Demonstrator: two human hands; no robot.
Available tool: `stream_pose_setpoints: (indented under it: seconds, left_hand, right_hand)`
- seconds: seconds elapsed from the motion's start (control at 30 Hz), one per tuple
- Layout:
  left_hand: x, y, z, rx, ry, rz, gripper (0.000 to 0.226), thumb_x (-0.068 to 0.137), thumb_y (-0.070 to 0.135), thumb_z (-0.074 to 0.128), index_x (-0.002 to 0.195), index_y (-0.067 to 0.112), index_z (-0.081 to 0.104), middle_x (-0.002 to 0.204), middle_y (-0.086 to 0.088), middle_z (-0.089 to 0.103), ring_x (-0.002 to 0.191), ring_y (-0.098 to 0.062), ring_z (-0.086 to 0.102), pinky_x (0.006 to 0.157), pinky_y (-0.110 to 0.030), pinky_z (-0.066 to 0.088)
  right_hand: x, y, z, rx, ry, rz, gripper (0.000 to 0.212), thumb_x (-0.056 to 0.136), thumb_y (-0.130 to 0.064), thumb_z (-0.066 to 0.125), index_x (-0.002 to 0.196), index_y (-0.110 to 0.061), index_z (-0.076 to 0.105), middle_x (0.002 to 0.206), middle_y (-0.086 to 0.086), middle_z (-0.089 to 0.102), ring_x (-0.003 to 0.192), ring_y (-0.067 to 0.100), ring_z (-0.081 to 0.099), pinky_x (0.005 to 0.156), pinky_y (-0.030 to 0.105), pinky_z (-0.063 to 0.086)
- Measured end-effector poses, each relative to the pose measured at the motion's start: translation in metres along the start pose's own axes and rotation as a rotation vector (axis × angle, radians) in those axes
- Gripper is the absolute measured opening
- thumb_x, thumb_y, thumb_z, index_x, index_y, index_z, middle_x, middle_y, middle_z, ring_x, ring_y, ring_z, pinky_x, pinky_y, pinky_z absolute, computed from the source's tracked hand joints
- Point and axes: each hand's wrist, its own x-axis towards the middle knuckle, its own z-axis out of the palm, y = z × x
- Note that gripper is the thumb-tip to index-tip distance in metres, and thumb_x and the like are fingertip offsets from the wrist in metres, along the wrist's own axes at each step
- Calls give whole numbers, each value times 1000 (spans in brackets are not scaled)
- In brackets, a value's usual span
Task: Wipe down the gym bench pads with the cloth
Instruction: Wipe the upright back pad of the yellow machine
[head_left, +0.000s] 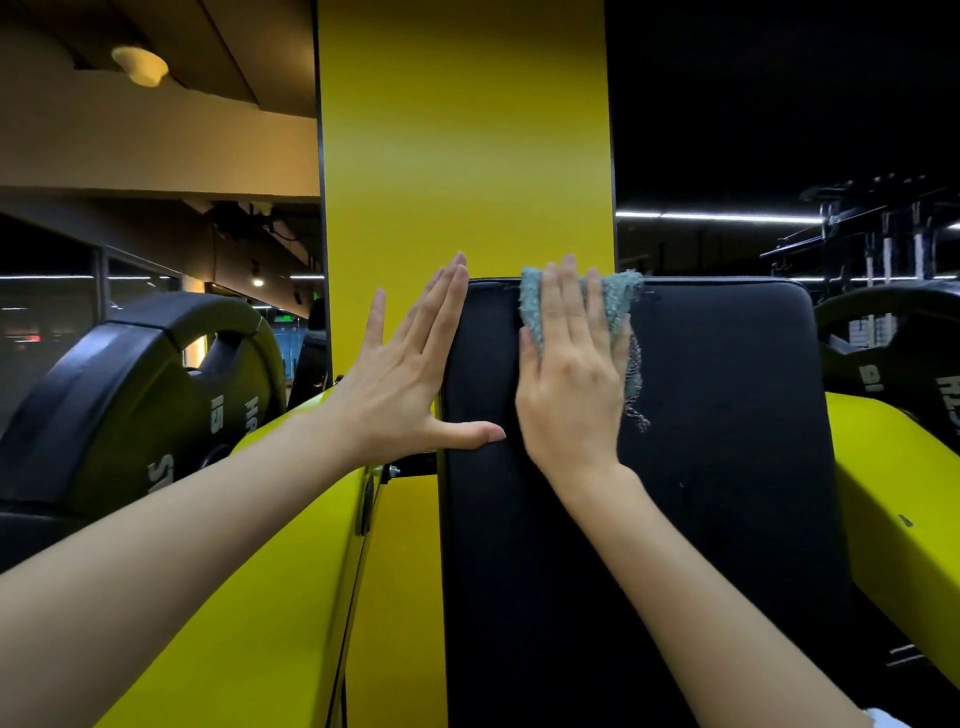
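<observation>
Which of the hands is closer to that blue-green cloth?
Right. The right hand presses flat on the cloth; the left hand rests at the left edge of the pad.

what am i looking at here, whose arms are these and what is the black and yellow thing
There is no robot here. The single picture comes from a camera worn on a person's head, so the two bare arms reaching forward are the wearer's own.

The tall black bench pad is the padded rest of a gym machine. It sits upright between the parts of the machine's yellow frame, with a yellow column behind it.

The right hand presses a frayed blue-green cloth flat against the top of the pad, fingers straight. The left hand is open along the pad's left edge, with its thumb lying on the pad's face.

A black weight plate marked 15 hangs at the left, and another is partly seen at the right.
</observation>
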Motion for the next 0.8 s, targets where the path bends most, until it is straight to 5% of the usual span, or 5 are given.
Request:
stream_pose_setpoints:
  seconds: [0.17,0.33,0.8]
  left_hand:
    - [0,-1,1,29,13,12,125,74,81,43,154,3,-12,164,-5,-20,152,-16,-12,117,-66,-2]
    - [-2,3,-5,137,19,15,123,76,87,32,155,1,-9,165,-11,-13,153,-22,-9,117,-67,0]
    - [13,10,-20,319,-26,109,99,87,79,22,158,12,1,166,-2,-7,152,-15,-10,119,-59,-7]
  right_hand:
    - [-9,-22,4,93,-80,-240,54,103,-30,30,154,-13,30,161,2,27,151,18,16,123,42,9]
    - [-2,5,-4,15,-109,-280,54,102,-30,31,154,-15,29,162,1,25,151,17,16,123,42,11]
    - [13,114,-48,-125,-15,113,57,101,-28,33,154,-10,27,162,5,24,151,21,12,121,48,4]
